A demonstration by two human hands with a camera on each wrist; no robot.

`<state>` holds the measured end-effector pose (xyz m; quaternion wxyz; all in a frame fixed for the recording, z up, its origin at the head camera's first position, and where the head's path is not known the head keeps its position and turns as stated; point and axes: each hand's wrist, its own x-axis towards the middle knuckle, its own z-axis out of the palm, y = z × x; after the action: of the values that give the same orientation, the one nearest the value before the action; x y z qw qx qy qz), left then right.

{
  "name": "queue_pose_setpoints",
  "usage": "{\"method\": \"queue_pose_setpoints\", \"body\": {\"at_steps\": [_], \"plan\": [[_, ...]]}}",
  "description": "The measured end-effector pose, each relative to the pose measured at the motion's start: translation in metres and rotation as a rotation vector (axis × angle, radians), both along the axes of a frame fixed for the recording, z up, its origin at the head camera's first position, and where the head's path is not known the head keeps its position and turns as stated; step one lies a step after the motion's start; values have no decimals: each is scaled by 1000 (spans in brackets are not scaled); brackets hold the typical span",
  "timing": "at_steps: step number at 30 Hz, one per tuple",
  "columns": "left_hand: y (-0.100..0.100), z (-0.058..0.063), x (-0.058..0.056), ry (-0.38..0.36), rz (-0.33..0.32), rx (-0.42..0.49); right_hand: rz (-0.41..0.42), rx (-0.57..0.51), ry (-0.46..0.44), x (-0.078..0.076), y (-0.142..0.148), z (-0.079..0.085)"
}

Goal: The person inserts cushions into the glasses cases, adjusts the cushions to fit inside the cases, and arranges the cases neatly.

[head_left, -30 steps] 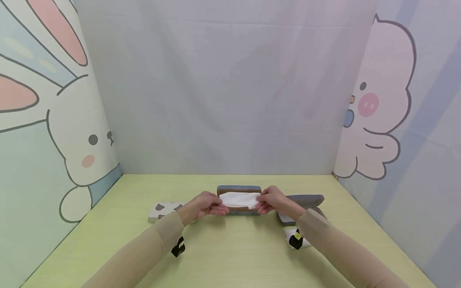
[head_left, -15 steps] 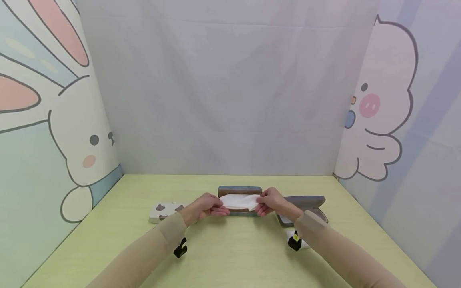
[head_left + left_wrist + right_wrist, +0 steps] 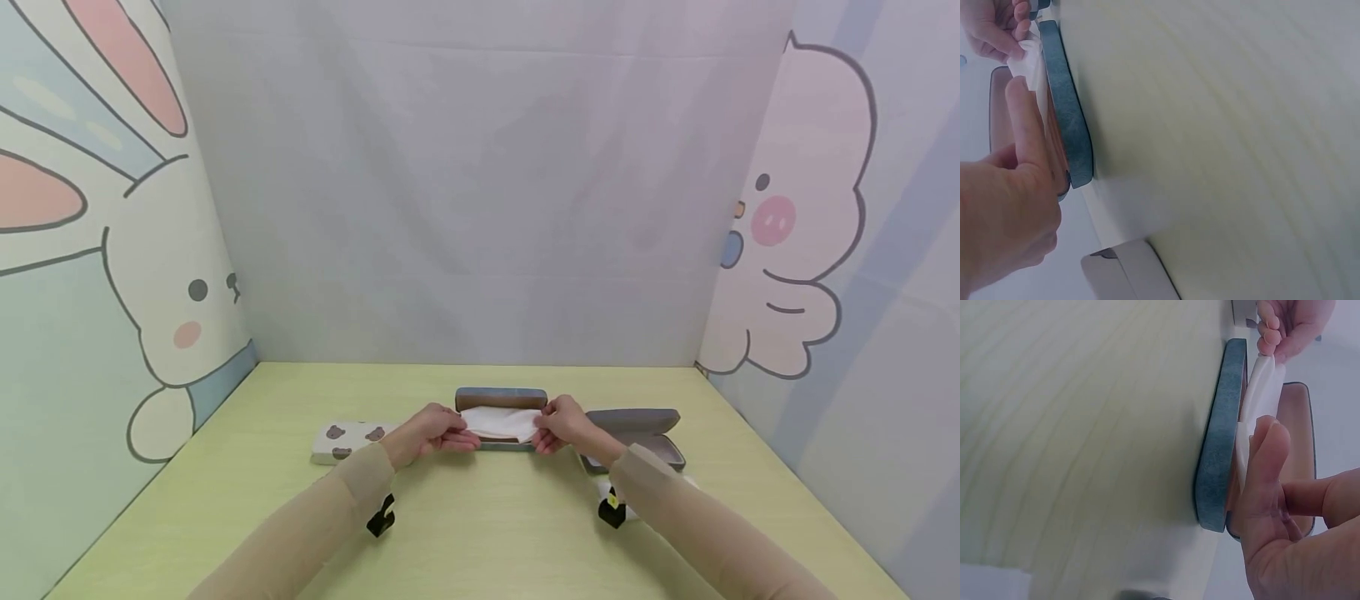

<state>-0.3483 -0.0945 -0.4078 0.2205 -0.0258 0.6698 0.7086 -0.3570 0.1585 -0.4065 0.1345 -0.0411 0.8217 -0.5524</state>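
Note:
A folded white cloth is stretched between both hands over an open blue glasses case with a brown lining. My left hand pinches the cloth's left end, and my right hand pinches its right end. In the left wrist view, the cloth lies close over the lower half of the case. Seen from the right wrist, the cloth sags along the case's front wall. The raised lid stands behind it, and the fingers partly hide the case's ends.
A closed white glasses case with bear prints lies left, partly behind the left hand. To the right an open grey glasses case stands behind the right forearm. A white item shows partly under the right wrist. Patterned curtains surround the yellow table.
Both hands have lowered the cloth slightly toward the open blue case, the right hand a little more. Their grip on its ends stays the same. The head view has shifted slightly.

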Motion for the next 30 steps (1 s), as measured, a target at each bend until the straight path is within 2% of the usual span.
{"method": "queue_pose_setpoints", "body": {"at_steps": [22, 30], "plan": [[5, -8, 1, -1, 35, -86, -14, 124, 110, 2, -5, -9], [6, -7, 1, 4, 48, -140, -64, 185, 141, 2, -8, -12]]}}
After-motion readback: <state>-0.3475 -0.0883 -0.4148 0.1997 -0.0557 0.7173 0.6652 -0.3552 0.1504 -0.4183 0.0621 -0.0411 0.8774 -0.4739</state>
